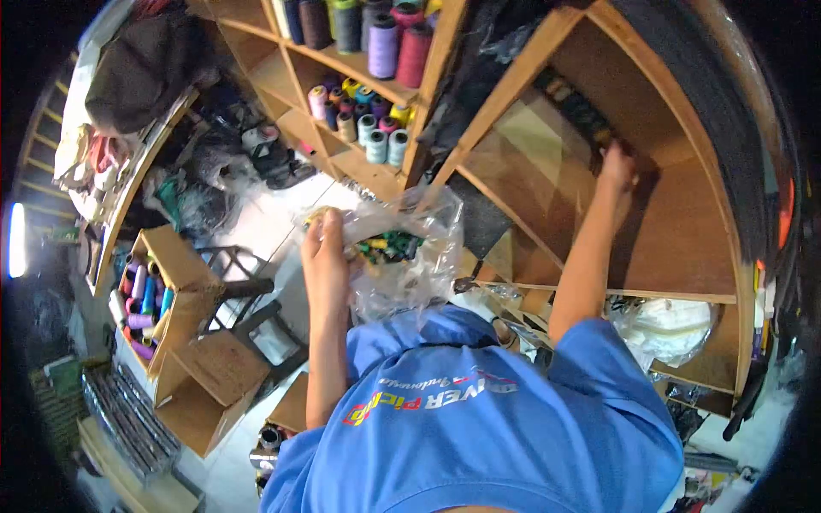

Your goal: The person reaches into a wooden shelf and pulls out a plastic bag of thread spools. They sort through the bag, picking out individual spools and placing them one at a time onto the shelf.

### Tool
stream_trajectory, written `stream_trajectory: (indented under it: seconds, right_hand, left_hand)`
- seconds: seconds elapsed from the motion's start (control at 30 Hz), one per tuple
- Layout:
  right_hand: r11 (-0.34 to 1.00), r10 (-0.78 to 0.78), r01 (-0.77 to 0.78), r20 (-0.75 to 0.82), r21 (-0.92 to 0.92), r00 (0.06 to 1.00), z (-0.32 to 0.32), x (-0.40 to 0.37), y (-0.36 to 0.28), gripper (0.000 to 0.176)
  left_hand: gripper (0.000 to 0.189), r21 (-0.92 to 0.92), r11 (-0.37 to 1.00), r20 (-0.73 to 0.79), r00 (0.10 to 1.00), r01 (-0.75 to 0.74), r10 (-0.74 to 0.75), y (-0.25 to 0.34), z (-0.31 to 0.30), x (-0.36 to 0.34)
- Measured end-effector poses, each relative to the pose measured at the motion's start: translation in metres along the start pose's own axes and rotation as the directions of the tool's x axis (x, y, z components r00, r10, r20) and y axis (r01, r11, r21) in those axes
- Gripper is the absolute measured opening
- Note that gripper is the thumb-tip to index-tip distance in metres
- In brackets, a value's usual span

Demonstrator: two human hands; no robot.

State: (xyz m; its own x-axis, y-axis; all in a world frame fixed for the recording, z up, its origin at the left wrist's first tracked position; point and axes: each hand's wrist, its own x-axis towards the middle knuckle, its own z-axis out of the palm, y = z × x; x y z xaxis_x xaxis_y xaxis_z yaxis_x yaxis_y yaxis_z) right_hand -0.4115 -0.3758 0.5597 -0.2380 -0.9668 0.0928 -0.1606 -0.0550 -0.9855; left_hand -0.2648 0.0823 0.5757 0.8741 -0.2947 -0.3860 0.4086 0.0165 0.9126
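Observation:
My left hand [326, 252] is closed on the gathered edge of a clear plastic bag [440, 248], which hangs in front of my chest. Inside the bag are small dark green, black and yellow pieces [389, 248], too jumbled to make out. My right arm reaches into a wooden shelf compartment [676, 231]. There my right hand [617, 167], fingers curled, is at the near end of a long dark patterned bundle [573, 103] lying along the back of the compartment. Its fingertips are partly hidden.
Thread cones [383, 47] fill the wooden rack ahead. A cardboard box [184, 256] of more cones stands at left, near a dark stool [256, 338]. Plastic-wrapped heaps [218, 175] lie on the floor, and a white wrapped bundle [671, 329] sits below the right shelf.

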Motion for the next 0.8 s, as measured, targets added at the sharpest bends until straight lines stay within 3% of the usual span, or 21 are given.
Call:
stream_trajectory:
  seconds: [0.03,0.07,0.1,0.13,0.17,0.2,0.23,0.27,0.33,0.37,0.43,0.5,0.6,0.73,0.8]
  right_hand:
    - [0.977,0.04,-0.1,0.301,0.186,0.953,-0.011,-0.021,-0.011,0.04]
    - [0.91,0.011,-0.245,0.571,0.335,0.821,-0.021,-0.037,-0.019,0.037]
    - [0.881,0.031,-0.414,0.844,0.23,0.535,-0.032,-0.07,-0.029,0.034]
    - [0.847,0.025,-0.527,0.985,0.07,0.171,-0.039,-0.109,-0.037,0.031]
    - [0.932,0.124,-0.327,0.985,-0.156,-0.116,-0.04,-0.142,-0.044,0.032]
    - [0.979,0.177,-0.037,0.923,-0.201,-0.341,-0.033,-0.194,-0.074,0.035]
    - [0.989,0.143,0.091,0.854,-0.113,-0.5,-0.02,-0.227,-0.07,0.038]
    - [0.992,0.119,0.035,0.821,-0.12,-0.558,-0.006,-0.255,-0.029,0.037]
    - [0.895,0.1,0.435,0.908,0.096,-0.407,0.017,-0.308,0.001,0.031]
    - [0.794,0.226,0.605,0.889,0.068,-0.397,0.029,-0.328,-0.005,0.027]
    - [0.663,0.113,0.734,0.95,0.147,-0.292,0.046,-0.355,0.019,0.022]
    - [0.59,-0.38,0.734,0.918,0.336,-0.115,0.069,-0.37,0.097,0.021]
    - [0.688,-0.302,0.694,0.953,0.214,0.005,0.065,-0.377,0.088,0.025]
    - [0.662,-0.219,0.735,0.976,0.148,0.001,0.059,-0.383,0.053,0.027]
    - [0.767,-0.306,0.619,0.944,0.169,0.121,0.058,-0.391,0.064,0.03]
  left_hand:
    - [0.036,-0.016,1.0,0.005,1.0,-0.008,0.008,-0.004,-0.001,0.004]
    - [0.034,-0.081,0.997,0.027,1.0,0.017,-0.015,0.001,0.002,0.0]
    - [0.033,-0.071,0.997,0.043,0.999,0.004,-0.001,0.004,0.003,-0.001]
    - [0.032,-0.059,0.998,0.064,0.998,-0.006,0.01,0.007,0.004,0.0]
    - [0.031,-0.018,0.999,0.039,0.998,-0.048,0.049,0.004,0.006,0.002]
    - [0.032,-0.018,0.999,0.044,0.998,-0.043,0.044,0.005,0.005,0.003]
    - [0.032,-0.018,0.999,0.05,0.998,-0.036,0.036,0.005,0.004,0.003]
    - [0.032,-0.018,0.999,0.058,0.998,-0.029,0.03,0.006,0.004,0.003]
    - [0.028,-0.036,0.997,0.027,0.998,-0.064,0.065,0.007,0.008,0.002]
    - [0.028,-0.023,0.996,0.014,0.996,-0.088,0.088,0.008,0.01,0.001]
    - [0.028,0.017,0.997,0.0,0.997,-0.079,0.079,0.014,0.012,-0.005]
    - [0.028,0.012,0.997,-0.025,0.997,-0.07,0.071,0.006,0.008,-0.001]
    - [0.031,-0.002,0.999,0.031,0.999,-0.042,0.042,0.011,0.006,-0.006]
    - [0.033,-0.014,0.999,0.075,0.996,-0.048,0.049,0.009,0.0,-0.001]
    - [0.033,-0.033,0.999,0.094,0.995,-0.02,0.023,0.009,-0.004,0.001]
